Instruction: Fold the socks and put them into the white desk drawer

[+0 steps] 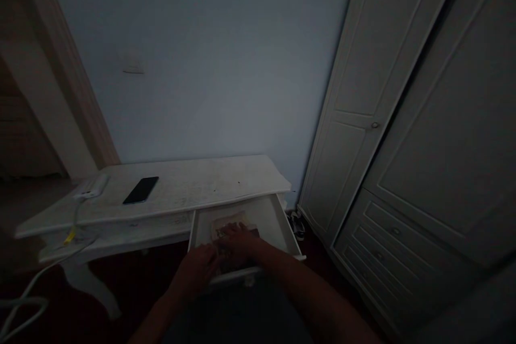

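Observation:
A white drawer (278,226) is pulled out of a white wooden table (201,177). Inside it, toward the left, lie a pale flat packet (220,224) and some darker items that are hard to make out in the dim light. My right hand (238,241) reaches into the drawer and rests on the packet, its fingers stretched forward and spread over it. At the drawer's front left corner is my left hand (201,262), fingers curled inward near the packet's lower edge; what they grip is hidden.
A dark phone (141,190) and a white power strip (92,187) lie on the table's left part. A white cable (48,267) hangs off that side. Shoes (297,226) sit on the floor right of the drawer, beside a tall white wardrobe (350,156). Behind rises a pale blue wall (217,64).

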Demonstrator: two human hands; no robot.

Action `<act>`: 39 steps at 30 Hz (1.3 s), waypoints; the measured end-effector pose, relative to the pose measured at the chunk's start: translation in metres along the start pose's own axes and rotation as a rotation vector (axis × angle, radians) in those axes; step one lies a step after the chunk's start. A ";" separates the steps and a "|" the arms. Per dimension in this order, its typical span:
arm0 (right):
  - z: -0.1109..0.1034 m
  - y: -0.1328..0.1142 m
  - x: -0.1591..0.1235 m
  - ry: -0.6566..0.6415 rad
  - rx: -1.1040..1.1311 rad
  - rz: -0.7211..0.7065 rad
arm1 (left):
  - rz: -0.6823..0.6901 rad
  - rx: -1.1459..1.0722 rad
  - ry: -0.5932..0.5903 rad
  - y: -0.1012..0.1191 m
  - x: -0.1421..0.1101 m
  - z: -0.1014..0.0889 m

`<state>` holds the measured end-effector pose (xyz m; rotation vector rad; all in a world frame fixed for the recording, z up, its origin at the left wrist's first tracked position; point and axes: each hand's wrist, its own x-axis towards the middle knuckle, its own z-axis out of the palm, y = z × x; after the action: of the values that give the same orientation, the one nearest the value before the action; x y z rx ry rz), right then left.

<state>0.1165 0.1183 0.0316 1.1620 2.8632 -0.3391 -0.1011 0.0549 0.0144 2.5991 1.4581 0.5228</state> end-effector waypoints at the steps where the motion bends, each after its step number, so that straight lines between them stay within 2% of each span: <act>1: 0.008 -0.002 0.010 0.021 -0.035 -0.017 | 0.014 0.002 0.006 0.001 -0.001 0.001; 3: 0.018 -0.002 0.024 0.075 -0.056 -0.010 | 0.032 0.027 -0.003 0.003 -0.005 0.001; 6: 0.015 0.005 0.027 0.137 -0.031 0.076 | 0.041 0.083 -0.037 0.006 -0.012 -0.002; 8: 0.008 0.013 0.016 0.144 -0.023 0.102 | 0.047 0.110 -0.062 0.008 -0.015 -0.002; 12: -0.001 0.035 -0.022 0.015 -0.020 -0.114 | 0.050 0.179 -0.114 0.011 -0.015 0.002; 13: -0.002 0.042 -0.031 0.002 -0.010 -0.103 | 0.052 0.185 -0.117 0.012 -0.014 0.003; 14: -0.003 0.050 -0.039 0.011 0.005 -0.029 | 0.054 0.186 -0.116 0.012 -0.014 0.004; 18: -0.006 0.079 -0.050 0.145 0.051 0.461 | 0.062 0.208 -0.092 0.013 -0.014 0.004; 21: -0.001 0.085 -0.041 0.218 0.053 0.623 | 0.098 0.227 -0.082 0.013 -0.014 0.006; 23: 0.007 0.080 -0.033 0.224 0.065 0.601 | 0.124 0.238 -0.076 0.013 -0.015 0.007; 25: 0.014 0.073 -0.027 0.217 0.075 0.507 | 0.150 0.252 -0.053 0.012 -0.016 0.008; 27: 0.017 0.069 -0.021 0.230 0.082 0.450 | 0.204 0.269 0.015 0.011 -0.017 0.009; 30: 0.017 0.065 -0.003 0.307 0.089 0.542 | 0.296 0.281 0.116 0.009 -0.018 0.010; 32: 0.018 0.056 0.018 0.355 0.092 0.608 | 0.316 0.279 0.131 0.007 -0.018 0.011; 34: 0.023 0.038 0.043 0.365 0.102 0.578 | 0.320 0.280 0.131 0.005 -0.017 0.012; 37: 0.034 0.002 0.075 0.264 0.083 0.303 | 0.321 0.272 0.126 0.004 -0.017 0.012; 39: 0.038 -0.016 0.083 0.176 0.052 0.107 | 0.307 0.255 0.109 0.004 -0.018 0.011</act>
<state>0.0436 0.1560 -0.0117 1.4162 2.9391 -0.3247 -0.1024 0.0379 0.0007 3.0679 1.2306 0.5495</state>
